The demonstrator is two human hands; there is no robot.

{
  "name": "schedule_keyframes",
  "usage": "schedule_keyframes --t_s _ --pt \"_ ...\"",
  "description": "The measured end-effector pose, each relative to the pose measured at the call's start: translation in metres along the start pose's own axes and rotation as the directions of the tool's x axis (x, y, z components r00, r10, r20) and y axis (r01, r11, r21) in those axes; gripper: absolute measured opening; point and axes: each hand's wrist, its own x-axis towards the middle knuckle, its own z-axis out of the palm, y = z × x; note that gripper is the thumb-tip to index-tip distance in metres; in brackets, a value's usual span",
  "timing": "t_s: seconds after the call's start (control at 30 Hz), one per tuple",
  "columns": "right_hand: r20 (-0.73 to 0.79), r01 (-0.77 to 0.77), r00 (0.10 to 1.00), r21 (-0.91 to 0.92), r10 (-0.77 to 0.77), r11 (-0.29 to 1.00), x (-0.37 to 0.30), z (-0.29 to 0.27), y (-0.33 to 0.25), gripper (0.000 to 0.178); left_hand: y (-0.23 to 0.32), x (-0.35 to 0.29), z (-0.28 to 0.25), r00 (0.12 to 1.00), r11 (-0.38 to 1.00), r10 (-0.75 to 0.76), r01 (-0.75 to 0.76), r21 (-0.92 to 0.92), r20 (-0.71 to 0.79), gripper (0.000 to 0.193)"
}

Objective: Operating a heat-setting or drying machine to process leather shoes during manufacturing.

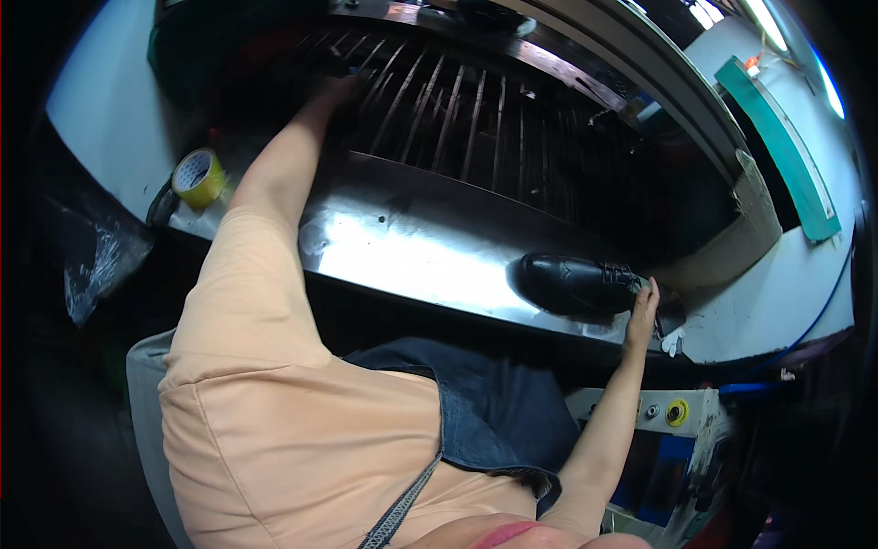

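Observation:
A black lace-up shoe (572,282) lies on the shiny metal ledge (402,233), its toe pointing left. My right hand (644,309) is closed at the shoe's heel end, by the opening; part of the fingers is hidden. Far out to the left, my left hand (342,90) reaches over a bed of parallel metal rods (430,105) into deep shadow. Its fingers are lost in the dark there, and whether it holds anything does not show.
A roll of yellow tape (198,178) stands at the ledge's left end. Cardboard (759,210) lines the right side of the opening, near a teal strip (782,151). A control panel with a yellow-ringed button (677,412) sits below right. Clear plastic (101,261) hangs at left.

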Motion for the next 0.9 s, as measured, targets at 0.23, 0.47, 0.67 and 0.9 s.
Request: schedule_keyframes --t_s 0.23,0.47,0.67,0.9 --pt "-0.070 -0.059 0.996 -0.107 0.052 0.992 -0.032 -0.001 -0.022 0.071 0.043 -0.115 0.011 0.346 0.396 0.907 -0.894 0.209 -0.242 0.052" --pt "-0.005 -0.371 0.887 0.590 0.462 0.717 -0.144 -0.005 0.004 0.066 0.147 -0.315 0.098 0.292 0.609 0.787 -0.502 -0.614 0.543 0.065" --pt "0.582 -0.554 0.789 0.812 0.195 -0.181 -0.166 0.026 -0.030 0.073 0.175 -0.378 0.179 0.542 0.639 0.730 -0.326 -0.697 0.416 0.049" --pt "0.504 -0.397 0.862 0.736 0.053 -0.549 -0.236 0.052 -0.063 0.082 0.206 -0.444 0.144 0.333 0.497 0.833 -0.097 -0.863 0.442 0.028"
